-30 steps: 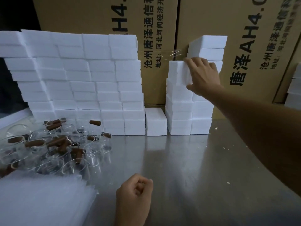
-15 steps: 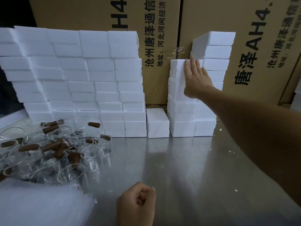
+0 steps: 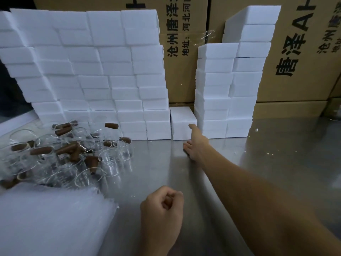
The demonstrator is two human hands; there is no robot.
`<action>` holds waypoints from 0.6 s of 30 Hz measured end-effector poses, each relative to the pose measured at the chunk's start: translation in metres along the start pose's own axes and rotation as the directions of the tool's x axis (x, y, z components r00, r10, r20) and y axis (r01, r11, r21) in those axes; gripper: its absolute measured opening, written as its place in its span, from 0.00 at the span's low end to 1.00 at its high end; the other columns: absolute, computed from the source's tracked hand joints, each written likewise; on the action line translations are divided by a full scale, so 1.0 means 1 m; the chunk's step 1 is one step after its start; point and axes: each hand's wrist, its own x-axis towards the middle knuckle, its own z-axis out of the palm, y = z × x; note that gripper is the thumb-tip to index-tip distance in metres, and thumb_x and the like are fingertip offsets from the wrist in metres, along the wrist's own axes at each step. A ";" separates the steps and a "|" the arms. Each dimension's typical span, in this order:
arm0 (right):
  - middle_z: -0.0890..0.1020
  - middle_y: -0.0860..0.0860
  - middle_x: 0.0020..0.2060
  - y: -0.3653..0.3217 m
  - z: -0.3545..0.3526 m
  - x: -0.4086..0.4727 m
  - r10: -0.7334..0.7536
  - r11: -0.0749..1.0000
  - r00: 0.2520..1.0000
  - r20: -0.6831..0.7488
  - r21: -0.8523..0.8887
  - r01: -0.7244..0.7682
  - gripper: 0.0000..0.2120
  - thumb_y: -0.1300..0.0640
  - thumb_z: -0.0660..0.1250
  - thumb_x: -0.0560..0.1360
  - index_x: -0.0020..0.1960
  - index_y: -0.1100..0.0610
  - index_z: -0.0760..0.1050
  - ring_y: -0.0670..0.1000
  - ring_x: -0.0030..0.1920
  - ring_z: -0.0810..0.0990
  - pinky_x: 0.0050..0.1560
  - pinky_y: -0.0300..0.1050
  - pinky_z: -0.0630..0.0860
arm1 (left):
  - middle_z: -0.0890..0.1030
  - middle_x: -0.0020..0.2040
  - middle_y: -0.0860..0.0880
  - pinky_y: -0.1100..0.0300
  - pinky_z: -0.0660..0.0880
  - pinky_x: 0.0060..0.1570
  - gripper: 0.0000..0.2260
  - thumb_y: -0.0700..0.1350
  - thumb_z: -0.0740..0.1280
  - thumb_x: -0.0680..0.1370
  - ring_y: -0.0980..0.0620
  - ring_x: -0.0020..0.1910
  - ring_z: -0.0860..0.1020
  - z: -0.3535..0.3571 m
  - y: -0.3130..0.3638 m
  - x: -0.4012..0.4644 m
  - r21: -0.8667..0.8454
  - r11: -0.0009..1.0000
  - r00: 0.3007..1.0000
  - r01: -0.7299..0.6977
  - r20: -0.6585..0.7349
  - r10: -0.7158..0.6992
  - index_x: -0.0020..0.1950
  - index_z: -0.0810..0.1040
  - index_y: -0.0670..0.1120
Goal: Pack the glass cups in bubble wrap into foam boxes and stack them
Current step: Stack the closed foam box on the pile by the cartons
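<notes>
Our right hand (image 3: 196, 143), fingers extended, touches the lone foam box (image 3: 182, 123) between stacks, likely fetching it; our left hand (image 3: 162, 217) rests clenched, empty; next, grip it.

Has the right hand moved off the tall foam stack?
Yes. The right hand dropped from the tall foam stack down to the single foam box on the table.

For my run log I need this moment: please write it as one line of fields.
right hand: open, reaching to single foam box between stacks | left hand: fisted, empty, on table | glass cups: unwrapped, piled left
</notes>
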 end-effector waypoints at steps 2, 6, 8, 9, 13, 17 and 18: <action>0.71 0.54 0.68 -0.007 0.010 0.004 0.072 0.990 0.994 0.079 0.117 -0.080 0.42 0.36 0.71 0.69 0.77 0.50 0.60 0.56 0.63 0.75 0.66 0.53 0.72 | 0.75 0.24 0.43 0.47 0.77 0.31 0.15 0.60 0.63 0.63 0.47 0.23 0.75 0.000 -0.001 0.000 0.010 1.000 1.000 -0.010 0.002 0.010 0.34 0.78 0.49; 0.64 0.54 0.73 -0.024 0.026 0.007 0.156 0.960 0.982 0.109 0.218 -0.177 0.47 0.35 0.74 0.66 0.77 0.48 0.58 0.61 0.71 0.66 0.68 0.64 0.68 | 0.75 0.24 0.42 0.46 0.77 0.30 0.16 0.60 0.64 0.63 0.46 0.23 0.75 0.001 -0.002 0.002 0.008 1.000 1.000 -0.014 0.000 0.014 0.35 0.78 0.48; 0.66 0.54 0.71 -0.026 0.032 0.008 0.187 0.965 0.979 0.078 0.173 -0.198 0.46 0.34 0.75 0.65 0.75 0.49 0.61 0.61 0.69 0.67 0.67 0.67 0.67 | 0.75 0.24 0.42 0.45 0.76 0.30 0.17 0.61 0.64 0.64 0.44 0.23 0.75 0.002 -0.003 0.002 0.006 1.000 1.000 -0.019 0.004 0.019 0.34 0.77 0.47; 0.66 0.54 0.70 -0.026 0.035 0.008 0.203 0.967 0.977 0.070 0.141 -0.211 0.45 0.34 0.75 0.65 0.74 0.49 0.61 0.61 0.68 0.67 0.67 0.69 0.66 | 0.75 0.24 0.42 0.44 0.76 0.30 0.17 0.60 0.64 0.64 0.44 0.24 0.75 0.002 -0.003 0.002 0.003 1.000 1.000 -0.021 0.006 0.021 0.34 0.77 0.47; 0.68 0.56 0.66 -0.032 0.042 0.008 0.237 0.968 0.971 0.026 0.077 -0.239 0.39 0.37 0.74 0.66 0.70 0.52 0.64 0.62 0.66 0.68 0.63 0.72 0.67 | 0.75 0.24 0.43 0.44 0.76 0.30 0.17 0.61 0.64 0.65 0.42 0.24 0.75 0.002 -0.005 0.002 -0.002 1.000 0.999 -0.024 0.023 0.024 0.34 0.77 0.47; 0.71 0.56 0.60 -0.027 0.035 0.011 0.216 0.969 0.976 0.023 0.114 -0.217 0.35 0.36 0.71 0.66 0.66 0.53 0.67 0.62 0.61 0.72 0.53 0.63 0.75 | 0.75 0.24 0.43 0.43 0.75 0.30 0.17 0.59 0.63 0.65 0.39 0.26 0.74 0.001 -0.002 0.004 -0.009 1.000 1.000 -0.015 0.022 0.016 0.33 0.75 0.45; 0.71 0.56 0.60 -0.025 0.033 0.009 0.204 0.970 0.979 0.015 0.130 -0.204 0.36 0.35 0.70 0.65 0.66 0.53 0.67 0.62 0.61 0.72 0.51 0.62 0.76 | 0.75 0.24 0.43 0.44 0.75 0.29 0.16 0.58 0.63 0.66 0.40 0.26 0.74 0.001 0.000 0.005 -0.004 1.000 0.999 -0.026 0.026 0.026 0.33 0.75 0.45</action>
